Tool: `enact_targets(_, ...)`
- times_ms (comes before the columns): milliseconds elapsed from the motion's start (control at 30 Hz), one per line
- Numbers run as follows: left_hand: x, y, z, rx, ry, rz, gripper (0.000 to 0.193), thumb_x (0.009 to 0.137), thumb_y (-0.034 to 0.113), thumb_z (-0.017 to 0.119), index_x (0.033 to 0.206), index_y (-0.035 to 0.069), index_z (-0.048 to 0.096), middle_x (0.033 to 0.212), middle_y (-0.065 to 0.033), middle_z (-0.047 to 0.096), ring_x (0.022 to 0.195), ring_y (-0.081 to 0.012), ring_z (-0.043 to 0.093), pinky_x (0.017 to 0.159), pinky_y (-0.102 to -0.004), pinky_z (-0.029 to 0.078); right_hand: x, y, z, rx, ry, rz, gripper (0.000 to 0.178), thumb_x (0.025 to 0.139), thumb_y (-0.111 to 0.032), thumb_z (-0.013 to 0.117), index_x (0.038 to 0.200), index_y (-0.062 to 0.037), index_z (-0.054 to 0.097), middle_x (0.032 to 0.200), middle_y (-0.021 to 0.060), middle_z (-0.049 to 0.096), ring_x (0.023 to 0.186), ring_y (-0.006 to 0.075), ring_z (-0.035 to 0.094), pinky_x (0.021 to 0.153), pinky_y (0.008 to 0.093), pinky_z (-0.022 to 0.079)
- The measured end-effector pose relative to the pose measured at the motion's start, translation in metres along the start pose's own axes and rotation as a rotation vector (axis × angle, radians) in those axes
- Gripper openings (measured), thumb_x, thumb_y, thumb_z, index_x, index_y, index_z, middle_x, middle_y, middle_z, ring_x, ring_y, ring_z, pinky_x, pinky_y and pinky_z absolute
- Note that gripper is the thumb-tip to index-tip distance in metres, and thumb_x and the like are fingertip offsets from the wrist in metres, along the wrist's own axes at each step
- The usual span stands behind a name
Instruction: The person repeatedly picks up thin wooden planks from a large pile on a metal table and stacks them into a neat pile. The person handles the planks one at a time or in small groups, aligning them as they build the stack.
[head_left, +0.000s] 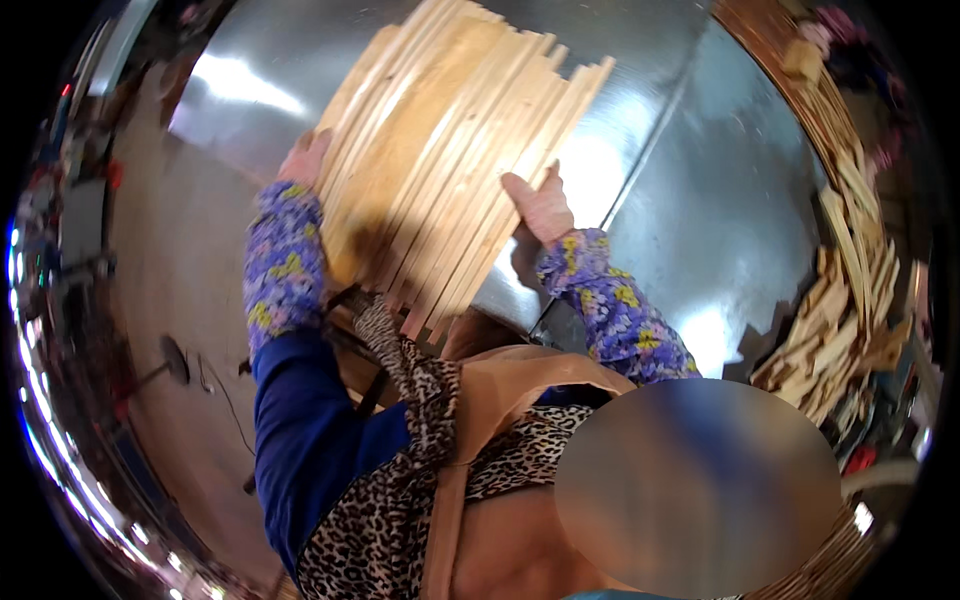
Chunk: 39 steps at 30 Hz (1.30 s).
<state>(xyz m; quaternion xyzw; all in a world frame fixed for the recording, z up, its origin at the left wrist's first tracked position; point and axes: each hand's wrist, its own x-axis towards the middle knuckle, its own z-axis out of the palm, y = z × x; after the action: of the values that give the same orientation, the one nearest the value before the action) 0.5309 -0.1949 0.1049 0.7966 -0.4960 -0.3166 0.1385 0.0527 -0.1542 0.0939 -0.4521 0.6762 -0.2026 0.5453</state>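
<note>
A wide row of pale wooden strips (470, 130) lies side by side in front of me, slanting up and right, with uneven far ends. Some broader, yellower pieces sit among the narrow ones. At its left edge my left hand (305, 158) is closed against the outer strip, its fingers partly hidden by the wood. On the opposite edge, my right hand (542, 207) has its thumb over the last strip and a finger along the side. Both hands hold the row between them. The near ends reach close to my apron (540, 375).
Under the wood is a shiny metal tabletop (720, 170) with a seam on the right. Many loose wooden strips (820, 340) are heaped at the right. A grey floor (190, 330) with a round-based stand (175, 360) and thin cable is at the left.
</note>
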Motion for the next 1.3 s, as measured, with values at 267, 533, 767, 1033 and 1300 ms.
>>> enact_targets(267, -0.017, 0.071, 0.008, -0.024, 0.308, -0.009, 0.071, 0.11, 0.047, 0.056, 0.165, 0.004, 0.042, 0.168, -0.0217, 0.044, 0.157, -0.0379, 0.04, 0.132, -0.048, 0.031, -0.058, 0.004, -0.055, -0.076, -0.278, -0.109, 0.096, 0.103, -0.071, 0.05, 0.165, 0.0013, 0.036, 0.161, 0.0341, 0.048, 0.152, 0.044, 0.046, 0.127, 0.0485, 0.036)
enact_targets(533, -0.142, 0.329, 0.204, -0.524, -0.034, 0.325, 0.062, 0.108, 0.02, 0.064, 0.164, 0.003, 0.042, 0.168, -0.0183, 0.043, 0.148, -0.0319, 0.048, 0.129, -0.0394, 0.034, -0.209, 0.168, -0.318, 0.13, 0.572, -0.053, 0.06, 0.104, -0.042, 0.065, 0.154, -0.0093, 0.057, 0.14, 0.0188, 0.069, 0.127, 0.0331, 0.068, 0.108, 0.0413, 0.054)
enact_targets(767, -0.401, 0.55, 0.503, -0.587, -0.986, 0.306, 0.073, 0.104, 0.033, 0.067, 0.161, -0.001, 0.038, 0.159, -0.0236, 0.05, 0.147, -0.0364, 0.048, 0.121, -0.0514, 0.042, -0.387, 0.437, -0.631, -0.099, 1.583, 0.404, 0.079, 0.097, -0.051, 0.07, 0.155, 0.0015, 0.053, 0.149, 0.0299, 0.06, 0.139, 0.0466, 0.055, 0.119, 0.0496, 0.044)
enact_targets(1033, -0.582, 0.717, 0.728, -0.582, -1.555, 0.218, 0.075, 0.101, 0.026, 0.07, 0.164, 0.002, 0.035, 0.145, -0.0191, 0.062, 0.131, -0.029, 0.064, 0.103, -0.045, 0.059, -0.421, 0.509, -0.722, 0.211, 1.273, 0.978, 0.102, 0.097, -0.072, 0.06, 0.169, -0.0052, 0.032, 0.16, 0.0272, 0.05, 0.145, 0.0485, 0.05, 0.121, 0.054, 0.042)
enact_targets(1300, -0.598, 0.713, 0.735, -0.537, -1.328, 0.364, 0.068, 0.095, 0.014, 0.081, 0.154, -0.003, 0.05, 0.135, -0.0167, 0.072, 0.117, -0.0258, 0.071, 0.102, -0.0351, 0.057, -0.39, 0.435, -0.721, 0.257, 1.222, 1.038, 0.101, 0.093, -0.069, 0.065, 0.168, -0.0092, 0.034, 0.162, 0.0264, 0.047, 0.147, 0.0485, 0.048, 0.123, 0.0569, 0.04)
